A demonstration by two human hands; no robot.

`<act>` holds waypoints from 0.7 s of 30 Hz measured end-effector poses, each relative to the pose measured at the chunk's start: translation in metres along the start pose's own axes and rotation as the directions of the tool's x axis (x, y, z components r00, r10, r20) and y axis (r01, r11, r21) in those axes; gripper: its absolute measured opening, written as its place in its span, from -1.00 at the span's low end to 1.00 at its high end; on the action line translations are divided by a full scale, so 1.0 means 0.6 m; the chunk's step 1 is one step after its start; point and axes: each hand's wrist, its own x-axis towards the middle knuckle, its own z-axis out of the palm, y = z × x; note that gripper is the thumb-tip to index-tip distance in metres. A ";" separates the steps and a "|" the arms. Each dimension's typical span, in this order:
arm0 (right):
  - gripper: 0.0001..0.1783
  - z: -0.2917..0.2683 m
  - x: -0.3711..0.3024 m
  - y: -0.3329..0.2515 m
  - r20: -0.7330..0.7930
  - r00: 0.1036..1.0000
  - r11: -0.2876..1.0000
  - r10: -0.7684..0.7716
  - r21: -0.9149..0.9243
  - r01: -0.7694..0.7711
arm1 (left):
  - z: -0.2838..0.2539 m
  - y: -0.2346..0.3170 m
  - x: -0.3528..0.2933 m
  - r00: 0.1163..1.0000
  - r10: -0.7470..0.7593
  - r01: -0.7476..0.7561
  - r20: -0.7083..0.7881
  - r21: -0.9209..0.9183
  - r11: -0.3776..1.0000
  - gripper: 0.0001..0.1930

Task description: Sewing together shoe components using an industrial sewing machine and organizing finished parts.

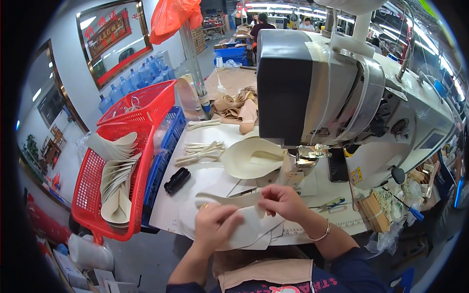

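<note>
In front of me, at the near edge of the white sewing table [163, 210], both hands are on a flat, curved cream piece [251, 224] that looks like leather. My right hand [282, 202] pinches its upper right edge between thumb and fingers. My left hand [215, 224], a little blurred, is closed on its left side. More cream pieces lie beneath it in a loose stack. Just beyond, another cream piece [244, 158], curled into a rounded shape, rests beside the needle area of a large sewing machine [312, 93].
Left of the table stand a red basket [90, 195] of cream pieces and a blue crate [168, 141]. Bundled cream strips [202, 152] and a black object [177, 180] lie on the table's left. A phone [338, 166] and small snips [333, 202] lie right, near a blue-handled screwdriver [415, 213].
</note>
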 end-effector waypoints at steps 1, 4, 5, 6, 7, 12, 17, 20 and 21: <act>-0.80 -0.001 -0.010 -0.009 0.072 0.992 0.976 0.103 0.187 -0.115 | 0.016 -0.014 0.020 0.997 0.070 -0.070 -0.015 -0.016 0.997 -0.91; -0.80 -0.006 -0.042 -0.022 0.018 0.991 0.971 0.132 0.201 -0.133 | 0.051 -0.027 0.050 0.981 0.187 -0.184 0.042 -0.070 0.980 -0.92; -0.80 -0.009 -0.046 -0.022 0.007 0.991 0.970 0.135 0.204 -0.133 | 0.058 -0.028 0.054 0.982 0.160 -0.138 0.102 -0.199 0.970 -0.93; -0.79 -0.014 -0.055 -0.019 0.016 0.995 0.978 0.102 0.180 -0.103 | 0.067 -0.026 0.054 0.979 0.164 -0.136 0.119 -0.213 0.968 -0.93; -0.78 -0.019 -0.062 -0.017 0.028 0.997 0.985 0.070 0.156 -0.074 | 0.072 -0.021 0.052 0.987 0.062 -0.028 0.146 -0.228 0.973 -0.93; -0.78 -0.028 -0.076 -0.017 0.004 0.996 0.981 0.087 0.174 -0.087 | 0.085 -0.011 0.051 0.985 0.020 0.012 0.172 -0.183 0.983 -0.92; -0.79 -0.023 -0.076 -0.018 0.004 0.997 0.990 0.073 0.125 -0.072 | 0.082 -0.013 0.047 0.989 0.070 -0.053 0.134 -0.128 0.990 -0.91; -0.80 -0.020 -0.074 -0.019 -0.005 0.999 0.996 0.038 0.082 -0.037 | 0.083 -0.014 0.047 0.990 0.074 -0.059 0.116 -0.126 0.990 -0.90; -0.82 -0.018 -0.074 -0.020 -0.021 1.000 0.999 0.022 0.050 -0.021 | 0.083 -0.016 0.046 0.991 0.072 -0.057 0.117 -0.125 0.990 -0.90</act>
